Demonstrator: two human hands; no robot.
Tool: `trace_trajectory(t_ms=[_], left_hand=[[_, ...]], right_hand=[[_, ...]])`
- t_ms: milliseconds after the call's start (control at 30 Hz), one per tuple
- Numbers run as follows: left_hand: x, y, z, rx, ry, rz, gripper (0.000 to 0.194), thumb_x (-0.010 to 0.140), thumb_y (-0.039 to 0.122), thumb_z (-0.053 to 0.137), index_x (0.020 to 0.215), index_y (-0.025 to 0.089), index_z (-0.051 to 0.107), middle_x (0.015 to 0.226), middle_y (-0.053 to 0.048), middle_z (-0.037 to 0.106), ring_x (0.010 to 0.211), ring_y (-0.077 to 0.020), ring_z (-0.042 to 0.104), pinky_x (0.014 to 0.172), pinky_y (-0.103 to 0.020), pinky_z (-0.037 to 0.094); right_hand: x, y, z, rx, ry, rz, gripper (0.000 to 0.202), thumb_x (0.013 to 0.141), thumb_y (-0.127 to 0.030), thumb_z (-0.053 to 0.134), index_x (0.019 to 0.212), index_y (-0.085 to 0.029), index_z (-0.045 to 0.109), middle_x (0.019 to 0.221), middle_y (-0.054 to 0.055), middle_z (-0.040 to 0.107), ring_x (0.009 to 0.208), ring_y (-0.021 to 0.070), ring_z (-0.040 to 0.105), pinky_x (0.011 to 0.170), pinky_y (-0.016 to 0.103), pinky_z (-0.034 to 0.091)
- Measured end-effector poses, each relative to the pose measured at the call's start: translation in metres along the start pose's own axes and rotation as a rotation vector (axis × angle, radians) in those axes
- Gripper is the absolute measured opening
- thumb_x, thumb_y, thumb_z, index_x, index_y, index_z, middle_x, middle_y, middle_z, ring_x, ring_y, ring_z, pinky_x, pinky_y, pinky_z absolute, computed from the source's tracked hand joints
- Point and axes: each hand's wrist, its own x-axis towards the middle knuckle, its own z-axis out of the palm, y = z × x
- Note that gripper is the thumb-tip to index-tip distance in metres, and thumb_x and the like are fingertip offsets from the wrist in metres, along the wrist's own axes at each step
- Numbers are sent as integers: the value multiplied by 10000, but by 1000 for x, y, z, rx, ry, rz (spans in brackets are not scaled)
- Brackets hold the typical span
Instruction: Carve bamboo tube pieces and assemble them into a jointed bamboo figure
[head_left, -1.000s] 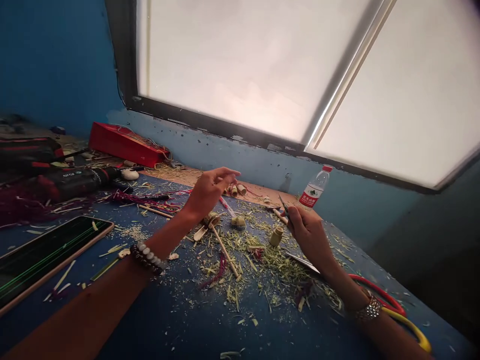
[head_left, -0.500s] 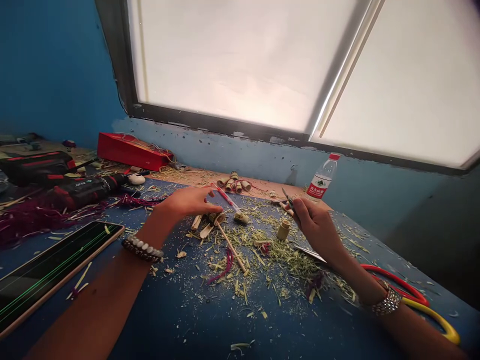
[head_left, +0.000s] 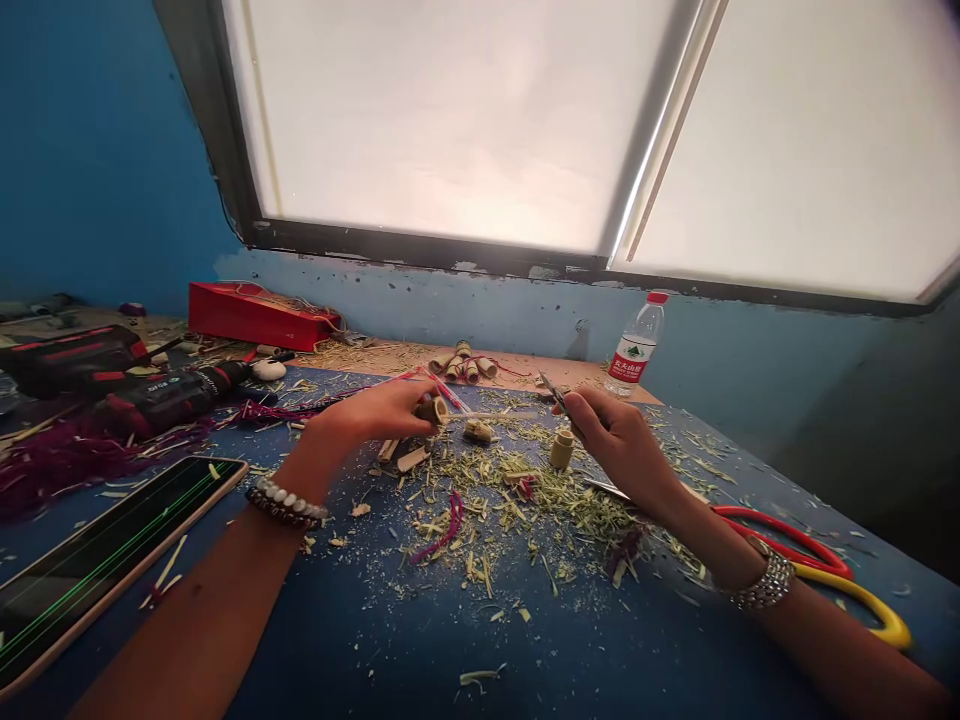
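Observation:
My left hand [head_left: 390,405] is closed round a short hollow bamboo tube [head_left: 432,410]. A thin wooden stick [head_left: 491,415] juts out of the tube's mouth to the right, roughly level and a little blurred. In my right hand [head_left: 611,435] is a small knife [head_left: 555,390], its blade pointing up and left. Between the hands, a bamboo piece [head_left: 478,430] lies on the blue table [head_left: 420,640]. A small stepped bamboo piece [head_left: 561,449] stands upright beside my right hand. Split bamboo bits [head_left: 412,459] rest below my left hand.
Shavings [head_left: 517,510] litter the middle. Bamboo tubes [head_left: 463,363] sit in a pile behind, near a water bottle [head_left: 634,345]. A phone [head_left: 112,560], a power drill [head_left: 169,395] and a red box [head_left: 259,315] are left; scissors with red and yellow handles [head_left: 892,625] lie right.
My left hand has taken hold of the bamboo tube and lifted it. The stick has swung up from pointing down at the table to nearly level. My right hand still grips the knife.

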Motion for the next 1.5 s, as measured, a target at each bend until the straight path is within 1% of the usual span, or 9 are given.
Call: trace_trajectory(t_ms=[267,467,667,833,967,1067,1167,1233,1500], left_hand=[[7,24,12,-82,136,116,397,838,391,644,1161,189,531,927,-42,640,794,-188,582,669,-273,393],[15,42,36,-10,200,225,310,819,335,676,1043,186,524,708,24,547,636,-144,502,584,-267,335],[18,41,37,-20,187,263,284,851,403,678,999,196,552,686,27,555,604,-127,479,568,-266,313],[18,43,33,-282,29,342,210,839,348,684,921,199,560,716,37,509,633,-108,453,588,-253,346],[12,42,25,-529,-300,240,263,835,399,700,812,201,527,641,42,471,557,-98,425,530,-255,334],[4,32,9,-596,-472,133,321,850,472,683,779,206,518,581,39,461,494,-99,418,480,-256,322],[4,22,-4,-707,-144,151,342,845,522,682,827,214,532,582,51,441,475,-91,390,467,-251,303],[10,19,-5,-719,43,147,368,846,561,673,872,220,536,584,50,457,484,-99,408,481,-255,315],[29,25,26,-785,67,44,750,866,830,217,993,178,566,609,-15,521,523,-145,470,502,-286,369]], right_hand=[[-2,-9,0,391,-4,50,382,832,-505,739,1045,-191,695,658,-50,527,455,67,382,430,248,265],[0,-10,-3,692,20,122,246,865,-394,732,996,-188,700,735,-1,679,369,35,378,360,234,235],[0,-6,-7,686,84,86,229,865,-408,736,933,-190,710,745,31,727,367,47,399,353,234,265],[-4,-8,-6,710,116,46,198,851,-400,747,910,-215,708,726,21,729,366,61,394,357,241,266],[-4,-11,-10,741,120,29,159,852,-371,744,902,-224,709,720,18,725,376,71,405,375,248,286],[6,-7,-28,796,295,-8,130,788,-329,787,827,-232,709,663,-6,683,362,72,381,376,263,267],[17,0,-44,829,458,-3,102,770,-290,796,797,-253,705,695,-13,671,371,68,352,386,287,267],[19,1,-45,808,417,41,102,794,-312,777,813,-262,690,728,-5,679,380,70,350,388,291,263],[4,-14,-16,781,183,84,163,850,-376,714,894,-229,658,733,-2,677,362,56,348,401,271,251]])
